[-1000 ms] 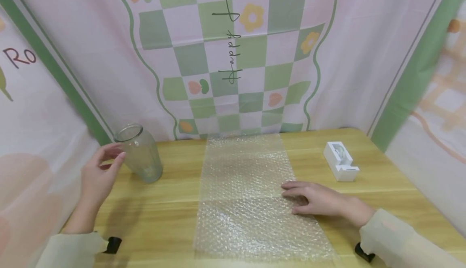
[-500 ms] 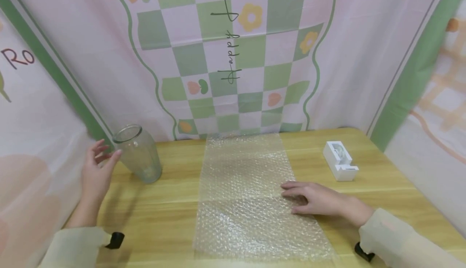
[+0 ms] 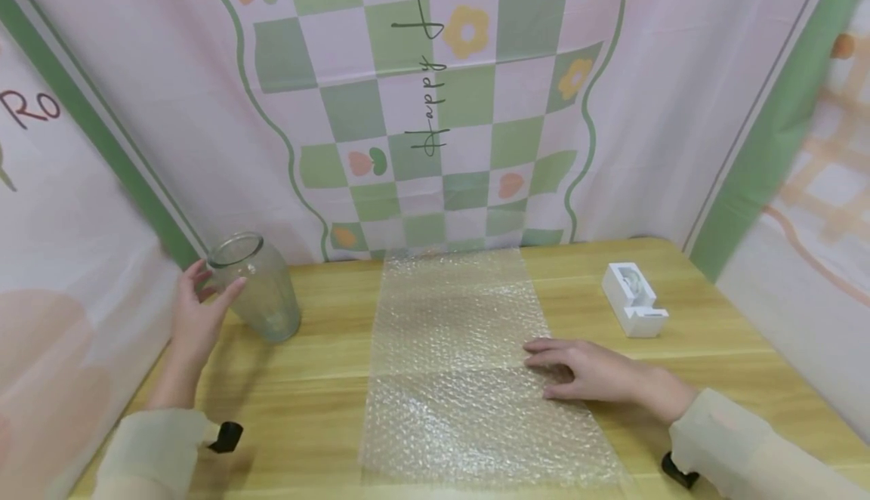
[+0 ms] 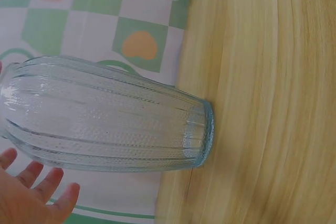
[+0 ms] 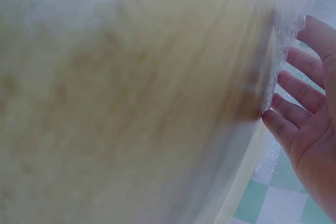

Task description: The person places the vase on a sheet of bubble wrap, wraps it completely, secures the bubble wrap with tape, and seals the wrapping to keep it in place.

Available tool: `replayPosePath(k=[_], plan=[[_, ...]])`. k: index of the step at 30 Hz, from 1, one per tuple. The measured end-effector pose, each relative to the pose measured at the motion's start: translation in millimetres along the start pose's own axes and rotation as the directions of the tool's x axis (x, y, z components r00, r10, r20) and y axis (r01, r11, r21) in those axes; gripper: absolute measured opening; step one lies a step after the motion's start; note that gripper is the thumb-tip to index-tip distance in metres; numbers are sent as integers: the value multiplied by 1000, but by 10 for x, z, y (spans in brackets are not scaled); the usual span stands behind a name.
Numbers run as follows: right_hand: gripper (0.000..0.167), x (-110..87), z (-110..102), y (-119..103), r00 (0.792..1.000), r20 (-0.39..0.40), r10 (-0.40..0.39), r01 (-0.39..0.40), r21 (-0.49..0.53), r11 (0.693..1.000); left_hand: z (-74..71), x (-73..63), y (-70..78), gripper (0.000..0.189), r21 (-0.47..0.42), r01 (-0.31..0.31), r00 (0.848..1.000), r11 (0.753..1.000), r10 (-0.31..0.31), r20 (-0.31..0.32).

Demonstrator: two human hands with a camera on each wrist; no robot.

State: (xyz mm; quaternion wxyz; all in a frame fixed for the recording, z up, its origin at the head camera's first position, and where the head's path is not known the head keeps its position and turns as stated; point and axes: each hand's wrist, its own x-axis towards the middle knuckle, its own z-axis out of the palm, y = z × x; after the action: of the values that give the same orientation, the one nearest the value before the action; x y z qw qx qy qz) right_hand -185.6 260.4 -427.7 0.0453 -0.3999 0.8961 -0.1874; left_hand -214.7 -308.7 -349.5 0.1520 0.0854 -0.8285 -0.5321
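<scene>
A clear, ribbed glass vase (image 3: pixel 267 292) stands upright at the back left of the table. My left hand (image 3: pixel 197 316) is at its upper left side, thumb and fingers spread apart near the rim. In the left wrist view the fingers of the left hand (image 4: pixel 37 195) are beside the vase (image 4: pixel 110 114), not wrapped round it; contact is hard to tell. A sheet of bubble wrap (image 3: pixel 462 409) lies flat down the middle of the table. My right hand (image 3: pixel 587 370) rests on its right edge with fingertips touching the film, as the right wrist view of the hand (image 5: pixel 310 98) also shows.
A white tape dispenser (image 3: pixel 635 300) with a roll in it sits at the back right of the wooden table (image 3: pixel 326 409). Behind the table hangs a patterned curtain (image 3: pixel 408 107), and more cloth encloses both sides.
My left hand first drew back slightly leftward from the vase, then came in again toward its upper side. My right hand and the bubble wrap have stayed in place.
</scene>
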Motion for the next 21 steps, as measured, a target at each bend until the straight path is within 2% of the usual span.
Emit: replayPosePath(k=[9, 17, 21], plan=[[50, -19, 0, 20, 1000, -7, -4, 4, 0, 1000, 137, 96, -15, 113, 45, 5, 999, 999, -6, 40], [51, -14, 10, 24, 1000, -4, 9, -9, 8, 1000, 233, 164, -19, 125, 22, -11, 1000, 1000, 11, -3], [50, -1, 16, 30, 1000, 0, 5, -5, 5, 1000, 246, 191, -42, 126, 12, 4, 1000, 1000, -4, -4]])
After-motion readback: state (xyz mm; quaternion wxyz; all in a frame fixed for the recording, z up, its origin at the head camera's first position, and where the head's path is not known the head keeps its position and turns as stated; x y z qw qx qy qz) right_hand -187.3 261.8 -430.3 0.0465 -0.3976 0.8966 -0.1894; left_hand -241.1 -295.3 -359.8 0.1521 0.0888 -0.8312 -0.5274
